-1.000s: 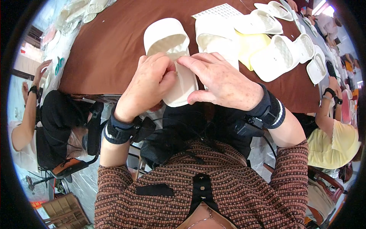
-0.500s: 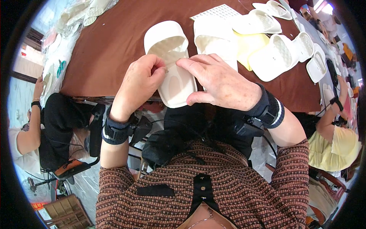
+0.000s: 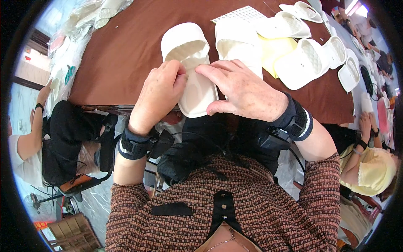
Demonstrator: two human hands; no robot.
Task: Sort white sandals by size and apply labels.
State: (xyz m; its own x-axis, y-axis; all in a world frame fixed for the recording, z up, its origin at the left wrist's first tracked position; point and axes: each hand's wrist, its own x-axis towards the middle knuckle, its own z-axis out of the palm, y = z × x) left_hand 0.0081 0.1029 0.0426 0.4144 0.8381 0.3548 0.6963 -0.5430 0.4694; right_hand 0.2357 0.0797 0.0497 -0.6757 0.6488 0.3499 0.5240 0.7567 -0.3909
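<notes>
Item 1: white slide slipper (image 3: 198, 90), one, at centre frame, strap toward the top, heel toward the bottom and projecting past the near edge of the brown tablecloth (image 3: 117, 59). Condition: under handling.

Item 2: left hand (image 3: 159, 92), at the slipper's left edge just below the strap. Fingers curled, thumb close to the forefinger; whether they pinch a small piece cannot be told, the tips being partly hidden.

Item 3: right hand (image 3: 245, 90), spread along the slipper's right edge, forefinger on the insole, thumb by the heel. Not clenched; it seems to steady the slipper.

Item 4: second white slipper (image 3: 237, 38), just right of the first, partly covered by the right hand.

Item 5: pale card (image 3: 241, 14) with rows of small marks, upper centre; beside it, a yellow sheet (image 3: 277, 54).

Item 6: further white slippers (image 3: 302, 65), several, upper right; the nearest bears a small dark mark on the insole.

Progress: slipper in hand formed, strap in place. Work at its insole appears under way, not finished, as both hands remain on it. Second slipper lies unattended; whether it or the upper-right group is done cannot be told.
</notes>
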